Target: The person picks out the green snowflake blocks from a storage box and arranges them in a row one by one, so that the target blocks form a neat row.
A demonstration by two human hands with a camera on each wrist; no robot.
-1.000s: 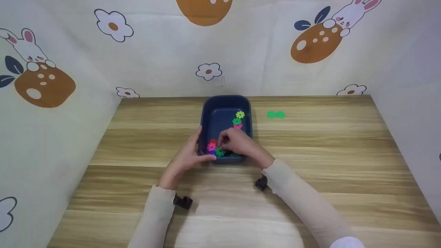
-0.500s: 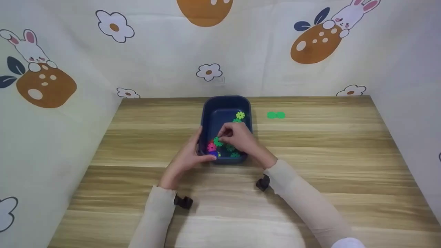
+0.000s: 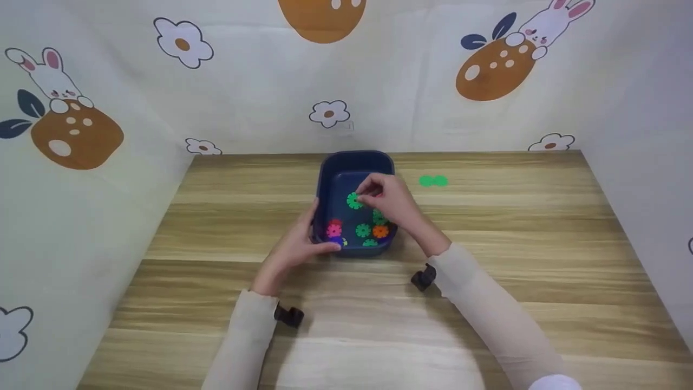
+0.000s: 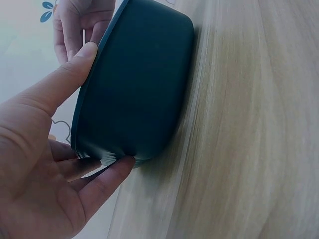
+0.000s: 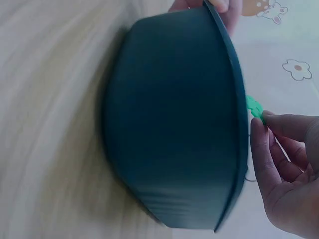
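Note:
A dark blue plastic tub (image 3: 354, 162) stands on the wooden table, with several small toothed plastic discs inside. My left hand (image 3: 295, 245) holds the tub's near left corner, thumb on the rim and fingers against the side, as the left wrist view shows. Over the tub, my right hand (image 3: 394, 201) pinches a green snowflake disc (image 3: 353, 200) between thumb and index finger. In the right wrist view that green disc (image 5: 255, 107) shows just beyond the rim. Below lie a pink disc (image 3: 333, 231), an orange disc (image 3: 380, 231) and a green disc (image 3: 363, 231).
Two joined green discs (image 3: 433, 181) lie on the wooden table (image 3: 514, 244) right of the tub. A patterned cloth wall (image 3: 260, 92) rises behind the table's back edge, and similar walls flank both sides.
My right hand has moved up and right from the tub's near left part with the green disc, uncovering the orange disc. My left hand stays on the tub.

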